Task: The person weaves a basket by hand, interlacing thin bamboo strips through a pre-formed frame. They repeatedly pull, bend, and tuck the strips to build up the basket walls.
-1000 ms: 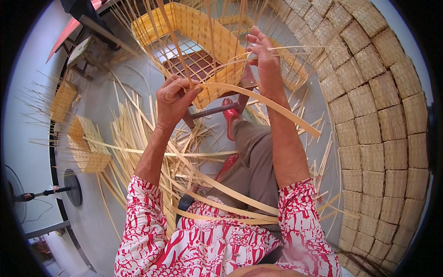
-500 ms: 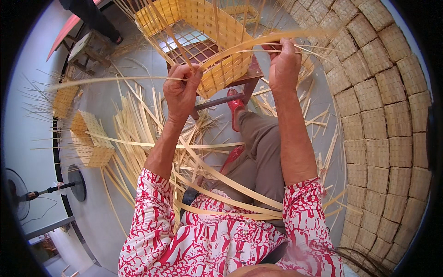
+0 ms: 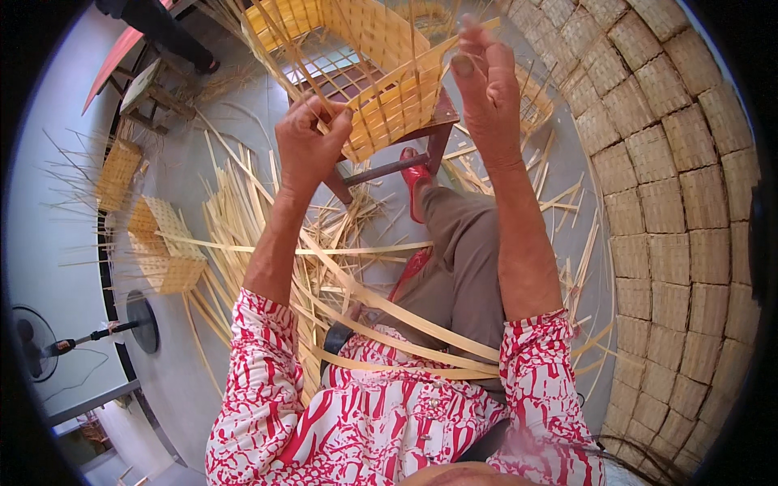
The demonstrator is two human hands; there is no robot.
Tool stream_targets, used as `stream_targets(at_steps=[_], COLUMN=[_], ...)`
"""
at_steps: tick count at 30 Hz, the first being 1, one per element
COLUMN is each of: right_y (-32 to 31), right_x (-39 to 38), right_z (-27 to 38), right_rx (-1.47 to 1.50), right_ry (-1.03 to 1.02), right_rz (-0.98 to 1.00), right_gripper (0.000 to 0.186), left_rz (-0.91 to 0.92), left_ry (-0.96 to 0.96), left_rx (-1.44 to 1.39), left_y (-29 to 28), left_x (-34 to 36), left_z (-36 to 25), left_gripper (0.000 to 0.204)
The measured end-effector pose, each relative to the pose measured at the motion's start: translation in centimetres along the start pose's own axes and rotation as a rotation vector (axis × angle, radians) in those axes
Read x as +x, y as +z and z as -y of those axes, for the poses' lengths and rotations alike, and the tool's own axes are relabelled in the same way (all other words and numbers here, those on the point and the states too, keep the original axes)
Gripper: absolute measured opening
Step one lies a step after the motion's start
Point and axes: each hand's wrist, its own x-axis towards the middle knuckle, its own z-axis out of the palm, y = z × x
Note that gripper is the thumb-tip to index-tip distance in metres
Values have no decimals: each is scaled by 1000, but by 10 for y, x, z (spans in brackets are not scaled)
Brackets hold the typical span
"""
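Observation:
A partly woven yellow basket (image 3: 397, 121), apparently of split bamboo, sits at the top middle with long upright stakes rising from its walls. My left hand (image 3: 314, 146) is closed at its near left corner, pinching a flat bamboo strip (image 3: 429, 63). That strip runs along the near wall, crossing the stakes toward the right. At the basket's right end, my right hand (image 3: 491, 97) is raised with thumb and fingers apart, its fingertips slightly blurred. The strip's far end passes by those fingers.
A dark red stool (image 3: 442, 113) supports the basket. Loose strips (image 3: 243, 202) cover the floor to the left, and some cross my lap. Woven panels (image 3: 668, 219) stack at right. Smaller baskets (image 3: 166, 251) and a fan (image 3: 142, 321) stand left. Another person's leg (image 3: 174, 32) shows at top left.
The strip has gone from arching loosely between both hands to lying along the basket's near wall. My right hand has risen and its fingers have opened; my left has shifted slightly left.

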Motion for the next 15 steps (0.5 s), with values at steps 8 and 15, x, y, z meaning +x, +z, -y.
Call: stream_targets(at_steps=[8, 15], right_y=[-18, 1], right_x=[21, 13], right_z=[-20, -6], right_rx=[-804, -719], right_ry=[-346, -382], right_rz=[314, 491], right_gripper=[33, 5], left_rz=[288, 448], left_ry=[-73, 25], left_rx=[-231, -228], left_y=[-74, -105], left_x=[31, 42], left_z=[64, 78], left_gripper=[10, 5])
